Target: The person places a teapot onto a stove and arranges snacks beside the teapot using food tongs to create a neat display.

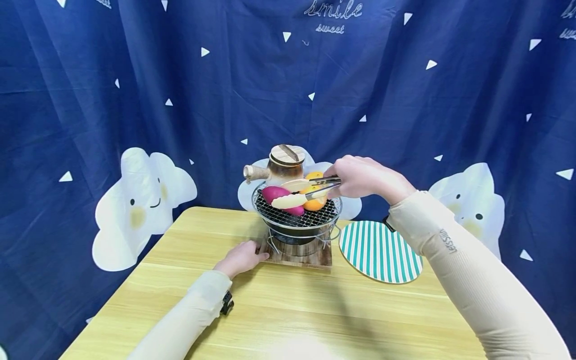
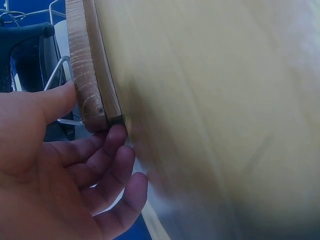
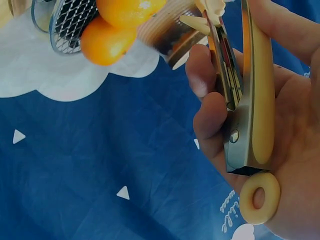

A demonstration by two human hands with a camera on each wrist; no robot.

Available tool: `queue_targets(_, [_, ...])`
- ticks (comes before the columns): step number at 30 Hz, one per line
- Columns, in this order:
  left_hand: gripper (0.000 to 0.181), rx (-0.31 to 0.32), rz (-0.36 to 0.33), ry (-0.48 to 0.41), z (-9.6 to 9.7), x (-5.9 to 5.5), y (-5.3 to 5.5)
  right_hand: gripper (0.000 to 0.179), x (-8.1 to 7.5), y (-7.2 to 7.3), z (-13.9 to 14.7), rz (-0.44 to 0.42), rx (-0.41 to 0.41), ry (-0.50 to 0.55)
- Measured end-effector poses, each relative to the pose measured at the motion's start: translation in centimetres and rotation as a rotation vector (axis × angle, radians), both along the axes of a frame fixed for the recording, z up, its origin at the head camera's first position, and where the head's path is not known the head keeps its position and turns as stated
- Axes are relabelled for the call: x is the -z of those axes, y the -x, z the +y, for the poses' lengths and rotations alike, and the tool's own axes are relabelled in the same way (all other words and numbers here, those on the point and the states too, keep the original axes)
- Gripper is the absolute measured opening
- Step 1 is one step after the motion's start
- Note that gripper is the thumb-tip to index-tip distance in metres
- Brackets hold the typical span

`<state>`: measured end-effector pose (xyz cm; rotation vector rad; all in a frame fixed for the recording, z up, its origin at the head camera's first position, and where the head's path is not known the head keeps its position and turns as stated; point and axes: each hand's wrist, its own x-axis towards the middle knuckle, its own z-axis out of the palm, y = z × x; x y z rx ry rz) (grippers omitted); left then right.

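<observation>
My right hand (image 1: 360,175) grips metal tongs (image 3: 260,100) with cream handles and tips. In the head view the tong tips straddle a purple-red sweet potato (image 1: 272,193) on the round wire grill (image 1: 315,218). Beside it on the mesh sit oranges (image 1: 316,204), partly hidden by the tongs. A brown side-handled pot (image 1: 282,172) with a wooden lid stands at the grill's back. My left hand (image 1: 243,257) holds the near left corner of the wooden board (image 1: 302,260) under the grill. The left wrist view shows the thumb (image 2: 62,102) on its top and fingertips at its underside.
A round mat (image 1: 380,251) with green and white stripes lies right of the grill, partly under my right forearm. Thin wire legs (image 1: 272,242) stand on the board. A blue curtain (image 1: 252,90) hangs behind the pale wooden table (image 1: 288,310).
</observation>
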<state>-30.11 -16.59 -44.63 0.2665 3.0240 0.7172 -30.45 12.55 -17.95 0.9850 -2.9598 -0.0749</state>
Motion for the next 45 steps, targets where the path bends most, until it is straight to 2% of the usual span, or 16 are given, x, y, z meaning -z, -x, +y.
queue_targets(5, [0.034,-0.008,-0.006,0.005,-0.1,0.1,0.1,0.03,0.3,0.4,-0.7,-0.009,0.009,-0.01])
queue_targets(20, [0.037,-0.02,-0.032,-0.001,0.0,0.5,0.3,0.023,1.0,1.9,-2.0,-0.035,0.026,-0.002])
queue_targets(24, [0.036,-0.019,-0.033,0.0,-0.1,0.6,0.4,0.03,1.3,2.3,-2.3,-0.038,0.036,0.002])
queue_targets(36, [0.035,-0.01,-0.014,0.008,-0.1,0.5,0.5,0.034,1.3,2.6,-2.8,-0.038,0.064,0.0])
queue_targets(45, [0.035,-0.012,-0.015,0.013,0.0,0.5,0.5,0.025,1.5,2.3,-2.6,-0.081,0.051,0.006])
